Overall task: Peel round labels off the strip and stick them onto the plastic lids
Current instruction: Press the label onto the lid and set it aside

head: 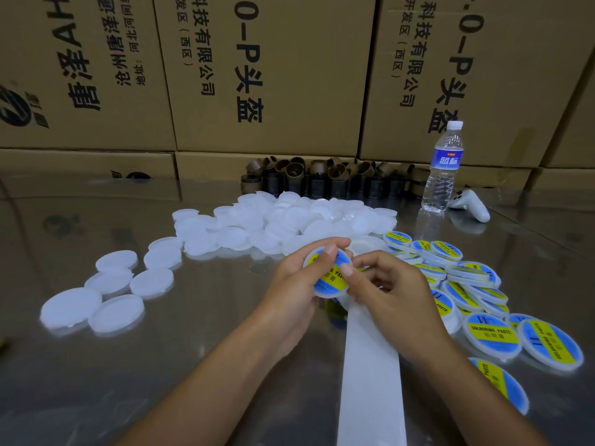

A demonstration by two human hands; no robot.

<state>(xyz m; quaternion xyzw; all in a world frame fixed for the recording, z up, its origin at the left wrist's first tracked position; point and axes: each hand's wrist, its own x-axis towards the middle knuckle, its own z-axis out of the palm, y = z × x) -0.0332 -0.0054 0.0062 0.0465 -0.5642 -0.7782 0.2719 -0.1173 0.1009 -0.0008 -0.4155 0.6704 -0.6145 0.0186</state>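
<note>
At the left, several blank lids [106,294] are lying flat on the shiny metal table [193,365], some touching and some apart. I think they are spread out so that one can be taken quickly. Toward the middle, a heap of unlabelled lids [283,220] is waiting as the stock.

In the centre the left hand [289,284] is gripping one plastic lid [322,292] by its rim, tilted up toward the person, with the thumb lying over the top. Held like this, the face is turning to the eyes, so the label can be centred. The round label [331,278], blue with a yellow band, is already sitting on this lid.

The right hand [392,294] is holding the same lid from the other side. Its thumb is pressing on the label, probably to smooth it down, and its fingers are curling behind. Whether they are also touching the strip I cannot tell.

The white backing strip [370,365] is running from under the hands toward the person, bare where it shows, and so it is near for the next peel.

To the right the labelled lids [489,329] are lying in an overlapping pile close to the right hand, seemingly the finished side. Behind them a water bottle [442,169] is standing upright with a white controller [470,204] just beside it, both out of the working area.
</note>
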